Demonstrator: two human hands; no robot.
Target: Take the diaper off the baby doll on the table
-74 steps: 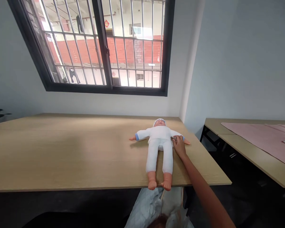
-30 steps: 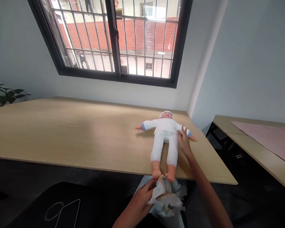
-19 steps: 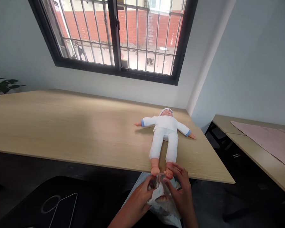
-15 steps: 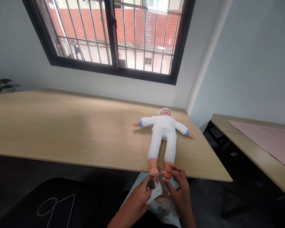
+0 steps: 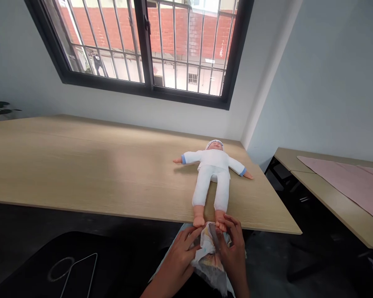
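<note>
A baby doll (image 5: 214, 161) in white clothes and a cap lies on its back on the table, arms spread, its bare feet at the front edge. Just below the feet, over my lap, is a crumpled white diaper (image 5: 209, 244) with a coloured print. My left hand (image 5: 183, 248) is closed on its left side, fingertips near one foot of the doll. My right hand (image 5: 231, 242) grips the other side between thumb and fingers, its fingertips close to the doll's other foot. Whether they touch the foot I cannot tell.
The wooden table (image 5: 96, 165) stretches to the left under a barred window (image 5: 149, 45). To the right stands a second table (image 5: 294, 163) with a pink cloth (image 5: 345, 178). A black chair (image 5: 112, 252) with a bent metal wire (image 5: 95, 265) is at the lower left.
The diaper is spread a little more, with more of its print showing. My left hand has turned, its fingers lying farther forward over the edge. The doll stays in place; the view shifts slightly.
</note>
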